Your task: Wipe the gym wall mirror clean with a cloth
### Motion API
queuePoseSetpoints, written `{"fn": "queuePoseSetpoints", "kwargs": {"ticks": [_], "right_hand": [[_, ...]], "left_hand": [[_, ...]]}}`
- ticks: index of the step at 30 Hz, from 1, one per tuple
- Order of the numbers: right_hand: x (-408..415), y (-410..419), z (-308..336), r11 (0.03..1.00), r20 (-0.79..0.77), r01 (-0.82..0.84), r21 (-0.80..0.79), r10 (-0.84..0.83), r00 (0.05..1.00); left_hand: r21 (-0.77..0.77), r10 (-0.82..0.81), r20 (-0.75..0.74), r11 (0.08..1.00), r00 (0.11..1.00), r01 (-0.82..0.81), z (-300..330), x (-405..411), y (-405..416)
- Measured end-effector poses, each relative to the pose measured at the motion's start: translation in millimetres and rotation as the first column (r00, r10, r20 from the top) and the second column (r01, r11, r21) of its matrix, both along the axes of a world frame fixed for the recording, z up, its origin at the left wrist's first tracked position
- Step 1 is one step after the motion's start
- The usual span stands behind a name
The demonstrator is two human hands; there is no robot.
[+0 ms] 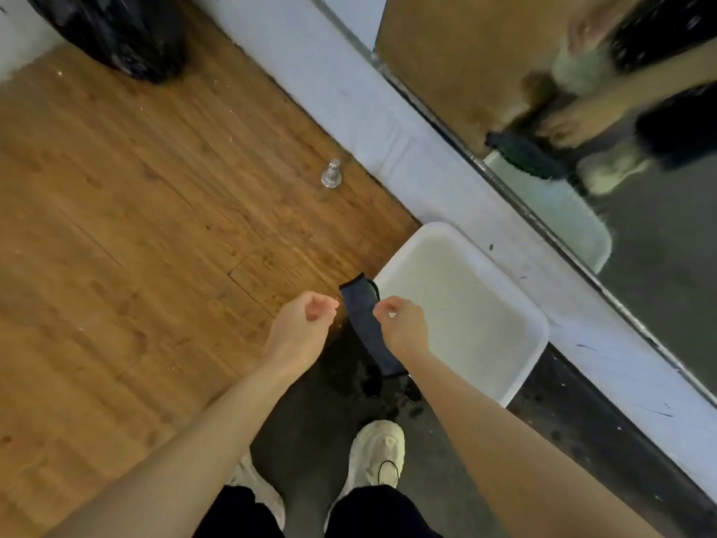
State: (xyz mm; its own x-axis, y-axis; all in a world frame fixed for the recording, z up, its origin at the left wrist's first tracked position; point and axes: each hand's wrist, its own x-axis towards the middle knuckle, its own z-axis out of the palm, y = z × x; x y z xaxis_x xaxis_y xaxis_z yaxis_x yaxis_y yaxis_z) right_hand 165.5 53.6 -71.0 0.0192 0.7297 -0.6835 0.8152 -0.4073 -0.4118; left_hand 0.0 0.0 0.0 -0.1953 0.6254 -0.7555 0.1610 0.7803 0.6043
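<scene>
The dark grey folded cloth (364, 324) lay over the near rim of the white rectangular plastic basin (527, 355), below the wall mirror (582, 91). The left hand (300, 324) and right hand (403, 324) hovered beside it, fingers loosely curled, holding nothing.

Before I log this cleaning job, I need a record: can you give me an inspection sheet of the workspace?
Surface: wooden floor, dark wet patch near the shoes.
Job's things: dark cloth draped over the white tub rim; mirror at right.
Clutter: black bag, metal door stop.
Hands: left hand and right hand loosely curled, holding nothing.
Cables: nothing seen.
Surroundings: white wall base under the mirror.
</scene>
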Motion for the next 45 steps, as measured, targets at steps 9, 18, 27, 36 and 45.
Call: {"fn": "queuePoseSetpoints", "kwargs": {"ticks": [9,18,27,36,45], "right_hand": [[-10,15,-85,0.995,0.161,0.031,-0.095,-0.015,0.987],[7,5,-15,0.977,-0.109,0.013,-0.212,-0.037,0.993],[0,4,225,0.965,-0.489,0.210,-0.155,-0.259,0.833],[-60,30,487,0.957,-0.670,0.265,0.116,-0.121,0.732],[-107,35,651,0.801,-0.289,0.020,0.598,0.193,0.937]], "left_hand": [[-0.039,0.114,0.089,0.993,0.989,-0.111,-25,-17,-32],[-0.082,0.108,0.073,0.991,0.991,-0.102,1,-18,-40],[0.150,-0.027,0.183,0.989,0.983,-0.001,141,-16,0],[0.425,0.124,0.208,0.882,0.970,-0.204,389,-52,42],[0.706,0.061,0.102,0.699,0.993,-0.116,567,-116,62]]}}
